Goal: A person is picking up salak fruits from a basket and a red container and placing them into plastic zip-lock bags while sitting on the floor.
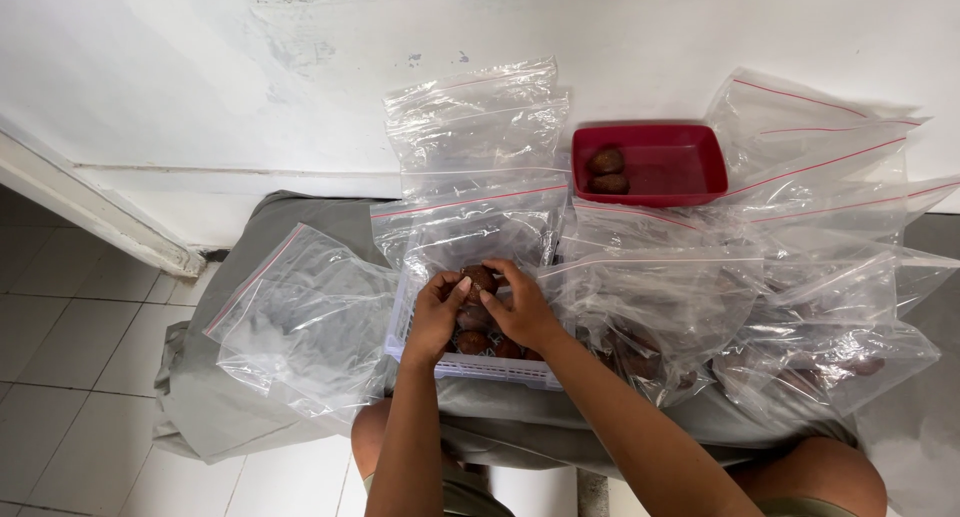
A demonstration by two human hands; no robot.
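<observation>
Over a small white slatted basket (470, 365) resting on a grey cloth (230, 397) across the seated person's lap, both hands are closing around one brown, scaly-skinned fruit (479, 277), which looks like a snake fruit. The left hand (437, 312) is pinching it from the left side with curled fingertips, while the right hand (520, 307) is covering it from the right and above, so the fruit is sitting held between the two, just above the basket's remaining fruits (487, 343). By the look of it, the step in hand is picking or checking a single fruit out of the basket; any further handling would call for a firm grip with one hand, since both are now occupied.

Clear zip-top plastic bags with red seal lines are lying all around: a crumpled one (300, 322) to the left, a stack (475, 127) propped behind the basket against the white wall (150, 77), and a wide heap (800, 277) to the right, where some bags (650, 362) appear to be holding dark fruit already. Behind them, a red rectangular tray (690, 165) is sitting by the wall with two more brown fruits (606, 172) in its left end. Pale floor tiles (60, 377) are showing at lower left.
</observation>
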